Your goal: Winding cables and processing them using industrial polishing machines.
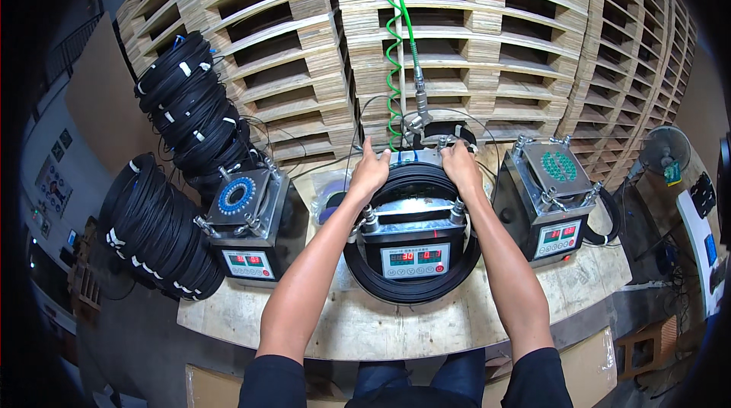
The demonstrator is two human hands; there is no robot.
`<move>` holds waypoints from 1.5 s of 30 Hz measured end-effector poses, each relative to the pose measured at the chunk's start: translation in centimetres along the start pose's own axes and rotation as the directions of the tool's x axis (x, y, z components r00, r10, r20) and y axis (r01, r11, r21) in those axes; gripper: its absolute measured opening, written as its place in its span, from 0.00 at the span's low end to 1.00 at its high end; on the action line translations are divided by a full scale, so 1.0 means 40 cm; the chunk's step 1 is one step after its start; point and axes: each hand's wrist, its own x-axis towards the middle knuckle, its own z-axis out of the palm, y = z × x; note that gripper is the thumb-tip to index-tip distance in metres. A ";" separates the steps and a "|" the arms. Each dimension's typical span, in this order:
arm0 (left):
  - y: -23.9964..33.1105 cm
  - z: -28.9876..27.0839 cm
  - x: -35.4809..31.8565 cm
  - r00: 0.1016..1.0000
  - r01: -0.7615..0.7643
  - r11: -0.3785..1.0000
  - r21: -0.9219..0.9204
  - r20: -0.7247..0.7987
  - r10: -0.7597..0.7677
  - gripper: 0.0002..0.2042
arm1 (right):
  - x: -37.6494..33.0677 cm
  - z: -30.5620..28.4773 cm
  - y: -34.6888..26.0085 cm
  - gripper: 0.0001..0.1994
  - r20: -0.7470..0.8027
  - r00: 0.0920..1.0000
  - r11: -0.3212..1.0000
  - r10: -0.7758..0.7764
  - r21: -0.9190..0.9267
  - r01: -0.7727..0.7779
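Cable coil [411, 286], a black ring of many thin turns, is seen looped around the middle machine [413, 244] on the table [365, 324], its far arc under both hands and its near arc hanging forward toward the person; by its look it is judged moderately heavy as a bundle, yet limp and springy turn by turn, so that loose turns could slide apart if it were taken at one point only; the smooth black jacket is judged somewhat slippery. To the far left of the left hand, bundled black coils [164, 202] tied with white bands are stacked beside a machine with a blue ring of holes [244, 229]. The left hand [371, 172] is laid over the upper left of the coil, fingers curled down on the turns, seemingly gripping them rather than spread flat; just beyond the fingertips a metal fitting [420, 115] on a green spiral hose [397, 35] hangs down. The right hand [461, 164] is closed likewise on the upper right of the coil; a two-handed hold at opposite sides, gathering all turns together, is judged the soundest. To the right of that hand a third machine with a green-dotted plate [552, 198] stands; behind everything wooden pallets [472, 35] are stacked.
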 end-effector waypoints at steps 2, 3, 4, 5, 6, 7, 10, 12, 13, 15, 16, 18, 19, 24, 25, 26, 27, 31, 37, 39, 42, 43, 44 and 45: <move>0.013 -0.009 -0.002 0.998 0.056 0.997 -0.044 0.035 -0.055 0.33 | -0.002 -0.001 -0.003 0.24 0.021 1.000 1.000 -0.008 0.000 0.008; 0.014 -0.013 -0.008 0.997 0.079 0.995 -0.056 0.024 -0.078 0.32 | 0.004 0.010 0.002 0.24 0.020 1.000 1.000 -0.011 0.002 0.011; 0.007 -0.017 -0.010 0.995 0.103 0.992 -0.070 0.011 -0.102 0.32 | 0.006 0.016 0.002 0.24 0.020 1.000 1.000 -0.016 0.004 0.016; -0.012 -0.013 0.003 0.998 0.055 0.997 -0.047 -0.033 -0.056 0.33 | 0.011 0.018 0.003 0.25 0.048 0.998 0.999 -0.028 0.020 0.027; -0.022 -0.014 0.013 0.998 0.053 0.997 -0.054 -0.037 -0.055 0.33 | 0.016 0.021 0.003 0.25 0.047 0.998 0.999 -0.035 0.015 0.034; -0.029 -0.017 0.011 0.997 0.051 0.998 -0.023 -0.053 -0.052 0.33 | 0.009 0.028 0.000 0.25 0.062 0.997 0.999 -0.036 0.015 0.036; -0.038 -0.020 0.018 0.995 0.047 0.998 0.041 -0.091 -0.043 0.33 | 0.019 0.033 -0.003 0.26 0.115 0.993 0.999 -0.041 0.003 0.041; -0.036 -0.015 0.026 0.995 0.100 0.990 0.099 -0.027 -0.097 0.34 | 0.039 0.040 0.019 0.27 0.117 0.991 0.998 -0.060 -0.012 0.062; -0.046 -0.016 0.037 0.997 0.049 0.996 0.069 -0.056 -0.046 0.38 | 0.050 0.045 0.021 0.28 0.125 0.988 0.996 -0.087 0.002 0.087; -0.069 -0.006 0.042 0.998 0.031 0.997 0.069 -0.055 -0.027 0.39 | 0.053 0.054 0.040 0.28 0.110 0.987 0.993 -0.115 0.025 0.113; -0.073 -0.003 0.044 0.999 0.006 0.997 0.070 -0.042 -0.004 0.40 | 0.054 0.057 0.049 0.28 0.088 0.987 0.991 -0.131 0.046 0.127; -0.076 0.002 0.053 1.000 -0.004 0.999 0.036 -0.002 0.004 0.41 | 0.062 0.060 0.065 0.27 0.080 0.988 0.989 -0.132 0.076 0.126; -0.117 -0.010 0.074 0.998 -0.059 0.997 -0.043 0.032 0.060 0.43 | 0.058 0.074 0.051 0.27 0.092 0.983 0.985 -0.158 0.089 0.150; -0.075 -0.039 0.040 0.940 0.014 0.903 -0.429 0.313 0.134 0.49 | 0.029 0.020 0.048 0.27 0.089 0.990 0.993 -0.110 -0.029 0.113; -0.112 -0.062 0.048 0.957 -0.002 0.919 -0.394 0.265 0.115 0.49 | 0.014 0.033 0.018 0.27 0.065 0.985 0.986 -0.162 -0.022 0.163; -0.113 -0.065 0.062 0.955 -0.125 0.929 -0.348 0.212 0.208 0.49 | 0.022 0.039 0.020 0.27 0.065 0.985 0.986 -0.163 -0.023 0.165; -0.118 -0.065 0.070 0.969 -0.094 0.960 -0.262 0.197 0.148 0.49 | 0.030 0.047 0.018 0.27 0.072 0.982 0.984 -0.175 -0.016 0.177; 0.001 -0.053 0.047 0.974 0.115 0.989 -0.090 0.205 -0.095 0.45 | 0.062 0.042 0.036 0.27 0.068 0.976 0.975 -0.209 -0.063 0.213; -0.028 -0.002 0.049 0.967 0.135 0.987 -0.090 -0.207 -0.151 0.38 | 0.072 0.077 0.036 0.25 -0.054 0.967 0.950 -0.248 0.182 0.254; -0.015 0.001 0.031 0.973 0.097 0.995 0.010 -0.213 -0.093 0.37 | 0.067 0.070 0.040 0.24 -0.067 0.972 0.956 -0.223 0.180 0.232; -0.021 -0.001 0.026 0.980 0.054 0.997 0.061 -0.193 -0.042 0.37 | 0.043 0.056 0.020 0.26 -0.093 0.978 0.968 -0.187 0.152 0.200; -0.031 -0.002 0.028 0.983 0.011 0.999 -0.044 -0.184 -0.019 0.37 | 0.037 0.053 0.019 0.27 -0.055 0.986 0.978 -0.159 0.130 0.165; -0.062 -0.005 0.044 0.980 0.014 0.999 -0.041 -0.198 -0.022 0.37 | 0.026 0.054 -0.001 0.29 -0.009 0.991 0.984 -0.136 0.111 0.137; -0.096 -0.013 0.060 0.979 -0.024 0.998 -0.064 -0.201 0.011 0.38 | 0.016 0.055 -0.021 0.32 0.040 0.992 0.987 -0.118 0.113 0.112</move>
